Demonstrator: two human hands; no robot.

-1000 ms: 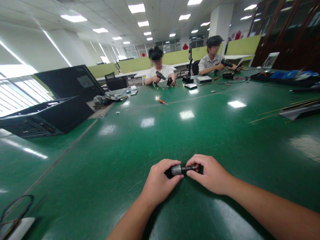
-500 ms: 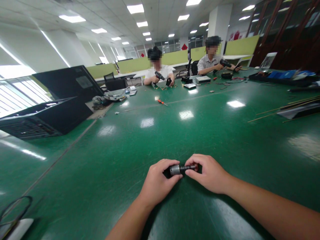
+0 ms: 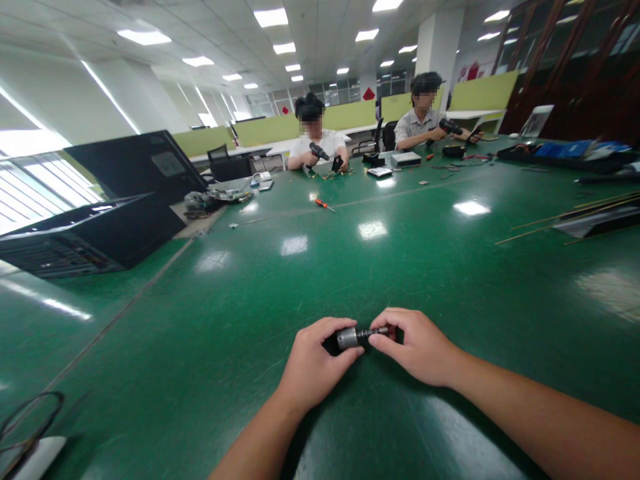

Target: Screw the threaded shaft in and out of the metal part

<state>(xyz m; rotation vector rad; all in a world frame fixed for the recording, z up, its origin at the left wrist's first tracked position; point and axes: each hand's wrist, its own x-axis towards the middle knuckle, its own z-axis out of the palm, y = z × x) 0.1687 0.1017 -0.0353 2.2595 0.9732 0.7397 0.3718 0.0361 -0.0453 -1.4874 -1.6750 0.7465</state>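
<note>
Above the near part of the green table, my left hand is closed round a silver metal cylinder, thumb below and fingers above. A thin dark ribbed shaft lies in line with the cylinder's right end. My right hand pinches that shaft between thumb and fingers. Something reddish brown shows inside the curl of the right hand, partly hidden by the fingers. Whether the shaft is fixed to the cylinder I cannot tell.
An orange screwdriver lies farther up the table. A large black computer case stands at left. Long thin rods lie at right. Two people opposite hold power drills. A looped cable sits at the near left.
The metal cylinder and my left fingers have shifted very slightly left. The shaft looks slightly turned in my right fingers. Both hands keep their grips.
</note>
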